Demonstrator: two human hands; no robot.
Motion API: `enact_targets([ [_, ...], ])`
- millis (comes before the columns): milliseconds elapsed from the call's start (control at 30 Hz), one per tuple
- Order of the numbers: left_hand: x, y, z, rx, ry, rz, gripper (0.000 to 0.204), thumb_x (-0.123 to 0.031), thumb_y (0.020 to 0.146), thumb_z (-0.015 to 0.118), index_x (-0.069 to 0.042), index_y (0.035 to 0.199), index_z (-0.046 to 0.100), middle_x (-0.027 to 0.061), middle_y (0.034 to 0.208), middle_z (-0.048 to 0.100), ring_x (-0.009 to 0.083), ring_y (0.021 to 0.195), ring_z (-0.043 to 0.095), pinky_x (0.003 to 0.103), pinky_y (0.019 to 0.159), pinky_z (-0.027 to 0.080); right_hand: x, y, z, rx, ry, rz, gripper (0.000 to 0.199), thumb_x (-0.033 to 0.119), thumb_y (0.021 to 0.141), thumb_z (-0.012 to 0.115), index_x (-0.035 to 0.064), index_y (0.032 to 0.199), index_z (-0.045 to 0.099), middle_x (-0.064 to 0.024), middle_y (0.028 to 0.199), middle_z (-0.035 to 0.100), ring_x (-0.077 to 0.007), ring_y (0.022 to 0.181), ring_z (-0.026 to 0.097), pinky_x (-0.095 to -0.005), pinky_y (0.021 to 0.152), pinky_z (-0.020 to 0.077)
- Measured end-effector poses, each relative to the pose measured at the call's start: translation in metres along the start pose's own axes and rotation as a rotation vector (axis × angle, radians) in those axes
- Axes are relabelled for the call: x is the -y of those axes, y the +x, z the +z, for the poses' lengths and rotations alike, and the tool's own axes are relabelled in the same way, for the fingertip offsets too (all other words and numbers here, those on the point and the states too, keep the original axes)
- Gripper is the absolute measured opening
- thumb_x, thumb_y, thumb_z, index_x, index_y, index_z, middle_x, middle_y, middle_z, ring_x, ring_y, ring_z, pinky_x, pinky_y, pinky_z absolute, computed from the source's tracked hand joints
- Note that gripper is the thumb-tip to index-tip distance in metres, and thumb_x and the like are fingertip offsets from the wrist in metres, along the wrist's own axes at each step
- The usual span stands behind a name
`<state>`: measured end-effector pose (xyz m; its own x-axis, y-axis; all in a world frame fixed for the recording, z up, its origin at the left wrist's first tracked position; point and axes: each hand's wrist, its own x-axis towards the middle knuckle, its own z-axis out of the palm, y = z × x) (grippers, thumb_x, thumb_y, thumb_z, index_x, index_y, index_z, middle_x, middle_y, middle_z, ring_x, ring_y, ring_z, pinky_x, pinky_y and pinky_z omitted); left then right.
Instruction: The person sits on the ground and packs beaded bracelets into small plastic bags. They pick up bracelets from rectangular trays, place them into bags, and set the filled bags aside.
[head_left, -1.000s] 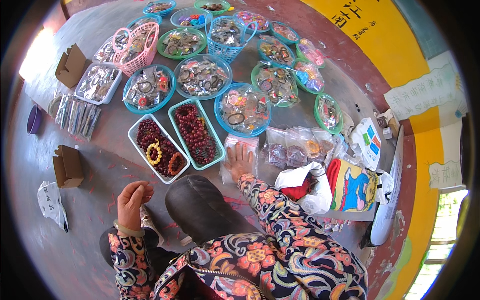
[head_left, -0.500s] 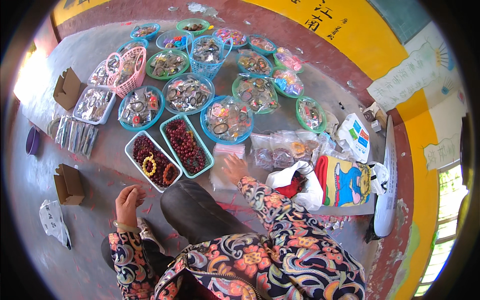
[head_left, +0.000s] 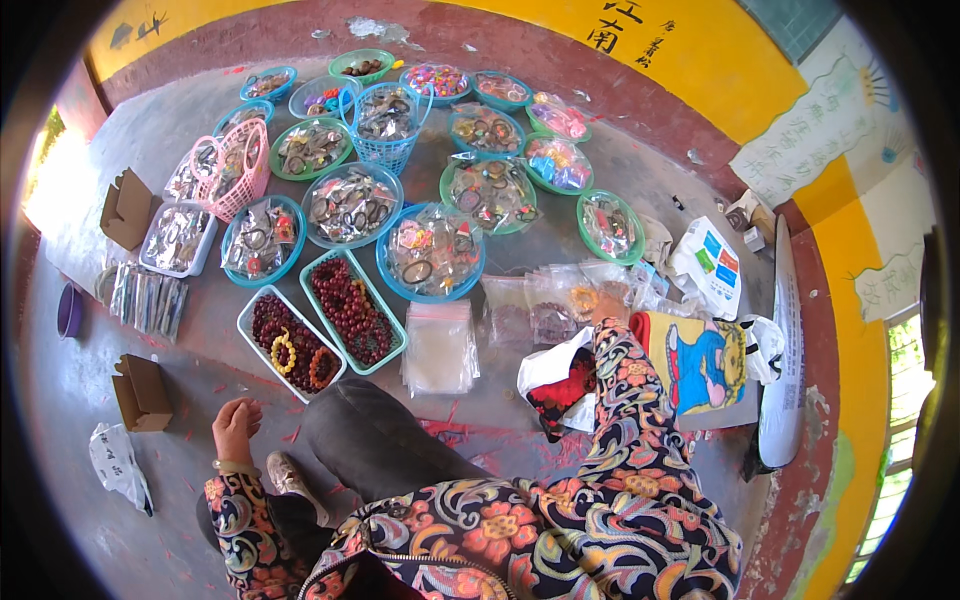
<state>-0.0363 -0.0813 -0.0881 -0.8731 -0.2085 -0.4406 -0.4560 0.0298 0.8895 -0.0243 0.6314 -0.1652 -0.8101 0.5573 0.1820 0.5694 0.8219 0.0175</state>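
My left hand (head_left: 237, 428) hangs above the floor to the left of my knee, its fingers curled in and nothing showing in them. My right hand (head_left: 608, 308) is stretched out to the right, over the row of clear bags with bracelets (head_left: 553, 316). Its fingers are small and blend with the bags, so their hold is hard to make out. A stack of empty clear zip bags (head_left: 440, 350) lies in front of my knee. To its left stand a white basket (head_left: 247, 325) and a pale green basket (head_left: 402, 340) of dark red bead bracelets; the white one also holds a yellow bracelet (head_left: 284, 354).
Several round basins, such as a blue basin (head_left: 383, 265), hold bagged trinkets farther off. A white bag with red cloth (head_left: 545, 372) sits under my right forearm, beside a colourful folded towel (head_left: 690, 360). Cardboard boxes (head_left: 142, 393) stand at left.
My right hand has left the stack of empty zip bags and moved right to the bagged bracelets. My left hand has shifted slightly down and left. The view has shifted a little.
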Motion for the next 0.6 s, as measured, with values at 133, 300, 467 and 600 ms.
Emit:
enact_targets([
  [133,0.011,0.004,-0.012,-0.058,-0.008,-0.039,0.016,-0.018,0.087,0.052,-0.007,0.094,0.061,0.0035,0.080,0.064,0.0118,0.068,0.061,0.022,0.058,0.046,-0.020,0.011,0.013,0.065,-0.013,0.176,0.022,0.026,0.080,0.052,0.0068,0.086,0.061,-0.0166,0.086,0.062,-0.0326,0.081,0.060,-0.0430,0.072,0.0458],
  [300,0.023,0.008,-0.014,-0.071,0.006,-0.070,0.017,-0.018,0.086,0.053,-0.006,0.094,0.061,0.0041,0.078,0.063,0.0121,0.066,0.060,0.023,0.056,0.047,-0.031,0.013,0.024,0.080,0.005,0.299,0.023,0.028,0.079,0.054,0.0071,0.085,0.062,-0.0154,0.083,0.062,-0.0314,0.077,0.060,-0.0424,0.070,0.0458],
  [467,0.030,0.012,-0.006,-0.064,0.017,-0.088,0.017,-0.017,0.085,0.053,-0.005,0.094,0.061,0.0049,0.076,0.063,0.0125,0.063,0.060,0.022,0.054,0.046,-0.033,0.014,0.023,0.034,0.051,0.364,0.024,0.030,0.077,0.057,0.0075,0.084,0.062,-0.0142,0.079,0.062,-0.0303,0.074,0.061,-0.0419,0.068,0.0457],
  [600,0.024,0.011,0.003,-0.019,0.035,-0.066,0.017,-0.016,0.086,0.052,-0.003,0.093,0.061,0.0050,0.075,0.062,0.0125,0.063,0.060,0.021,0.054,0.046,-0.034,0.020,0.008,-0.048,0.133,0.380,0.025,0.032,0.076,0.060,0.0078,0.084,0.062,-0.0132,0.077,0.062,-0.0293,0.071,0.061,-0.0415,0.066,0.0456],
])
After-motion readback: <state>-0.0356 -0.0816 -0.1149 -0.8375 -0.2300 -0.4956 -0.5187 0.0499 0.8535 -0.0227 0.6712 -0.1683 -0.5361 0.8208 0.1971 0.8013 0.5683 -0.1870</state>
